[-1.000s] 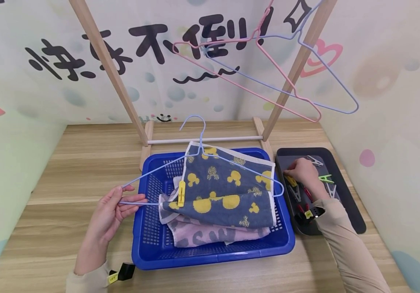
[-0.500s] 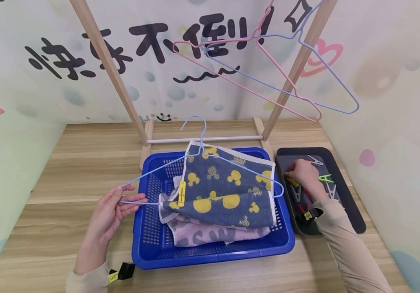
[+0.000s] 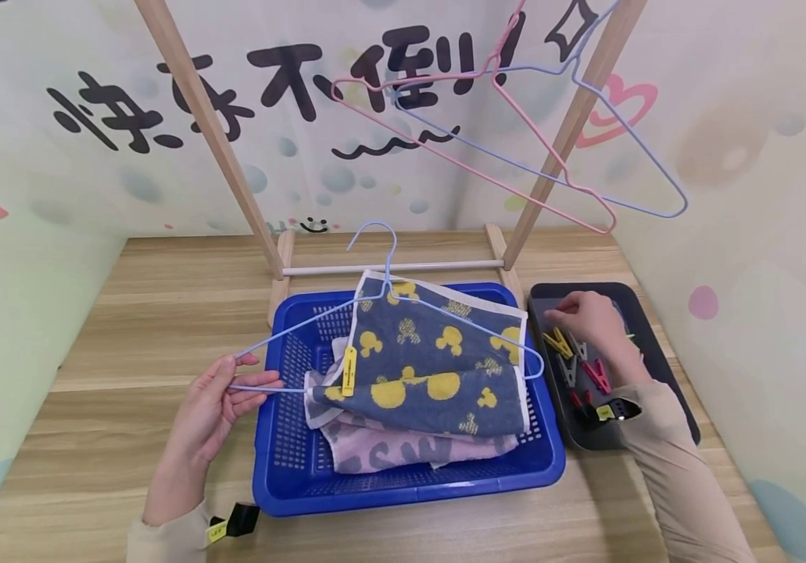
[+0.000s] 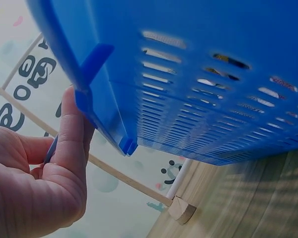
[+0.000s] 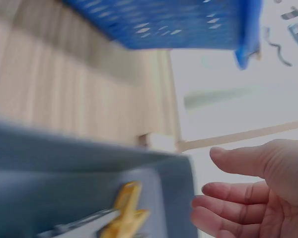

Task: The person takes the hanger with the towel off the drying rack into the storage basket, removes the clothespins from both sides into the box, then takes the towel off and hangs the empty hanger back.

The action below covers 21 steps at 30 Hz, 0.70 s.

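My left hand (image 3: 218, 407) pinches the left end of a light blue wire hanger (image 3: 390, 270). A blue-grey towel (image 3: 431, 336) with yellow mouse-head shapes lies folded over the hanger's lower bar. One yellow clothespin (image 3: 349, 371) clips it near the left edge. Beneath is a blue basket (image 3: 410, 500) holding a pink towel (image 3: 403, 457). Over the dark tray (image 3: 680, 407) on the right hovers my right hand (image 5: 258, 193), thumb and fingers apart with nothing between them. Below it lie clothespins, among them a yellow clothespin (image 3: 557, 342) and a red clothespin (image 3: 596, 375).
Behind the basket stands a wooden rack with a left post (image 3: 216, 141) and a right post (image 3: 571, 133). A pink hanger (image 3: 445, 172) and another blue hanger (image 3: 645, 148) hang at the upper right. The wooden table (image 3: 128, 328) extends to the left.
My right hand has lifted out from among the clothespins and shifted slightly up, uncovering the yellow and red ones. The left hand, hanger and towel have stayed in place.
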Available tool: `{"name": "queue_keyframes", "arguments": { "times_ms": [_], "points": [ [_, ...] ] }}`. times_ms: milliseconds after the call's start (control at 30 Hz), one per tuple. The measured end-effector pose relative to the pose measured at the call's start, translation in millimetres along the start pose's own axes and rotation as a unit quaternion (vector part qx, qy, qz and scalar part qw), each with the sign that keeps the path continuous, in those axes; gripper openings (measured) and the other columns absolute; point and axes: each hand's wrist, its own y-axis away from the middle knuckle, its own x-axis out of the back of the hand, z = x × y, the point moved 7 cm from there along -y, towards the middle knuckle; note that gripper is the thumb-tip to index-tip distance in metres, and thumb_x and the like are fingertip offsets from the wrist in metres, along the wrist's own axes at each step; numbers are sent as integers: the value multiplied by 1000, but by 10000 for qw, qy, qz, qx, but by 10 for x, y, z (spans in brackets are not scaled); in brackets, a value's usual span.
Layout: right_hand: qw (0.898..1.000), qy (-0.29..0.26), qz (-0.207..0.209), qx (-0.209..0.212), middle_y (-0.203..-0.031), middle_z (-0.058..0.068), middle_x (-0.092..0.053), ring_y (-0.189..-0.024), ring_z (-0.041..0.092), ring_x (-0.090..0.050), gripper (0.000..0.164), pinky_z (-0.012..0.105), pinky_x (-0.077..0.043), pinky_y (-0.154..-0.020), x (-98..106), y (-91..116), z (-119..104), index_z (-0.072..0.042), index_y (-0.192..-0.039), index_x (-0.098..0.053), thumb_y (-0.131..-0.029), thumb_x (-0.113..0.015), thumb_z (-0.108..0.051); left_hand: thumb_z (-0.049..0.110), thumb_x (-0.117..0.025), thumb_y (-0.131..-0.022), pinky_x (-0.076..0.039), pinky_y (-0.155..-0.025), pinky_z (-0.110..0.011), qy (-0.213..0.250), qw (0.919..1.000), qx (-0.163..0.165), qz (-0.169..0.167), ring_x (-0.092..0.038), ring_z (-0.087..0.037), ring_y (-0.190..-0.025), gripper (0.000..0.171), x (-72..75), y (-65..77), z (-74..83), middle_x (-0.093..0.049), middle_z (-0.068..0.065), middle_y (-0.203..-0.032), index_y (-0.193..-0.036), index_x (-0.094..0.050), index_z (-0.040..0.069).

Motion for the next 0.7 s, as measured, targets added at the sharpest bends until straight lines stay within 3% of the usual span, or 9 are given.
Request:
{"name": "queue_keyframes", "arguments": {
  "times_ms": [133, 433, 700],
  "points": [
    [9992, -119, 29, 388, -86, 17, -66, -68, 23, -57, 34, 30, -47, -57, 141, 105, -213, 3, -99, -67, -89, -65, -29, 17, -28, -104, -55, -75, -27, 25, 10000, -25, -43, -68, -28, -91, 34, -2, 3, -2, -68, -21, -99, -109, -57, -2],
    [9877, -495, 249, 1464, -86, 14, -69, -70, 22, -62, 26, 33, -50, -62, 375, 381, -887, 1, -98, -70, -90, -64, -23, 16, -27, -104, -55, -75, -28, 99, 9999, -60, -120, -67, -29, -91, 35, -7, 4, -4, -68, -22, -99, -109, -57, -3],
    [9713, -649, 184, 2282, -85, 10, -70, -74, 22, -64, 17, 37, -54, -66, 375, 505, -1546, -1, -96, -70, -89, -66, -16, 16, -27, -104, -55, -75, -28, 143, 9998, -30, -101, -67, -30, -92, 36, 1, 5, -11, -68, -22, -99, -108, -57, -3]
  ]
}}
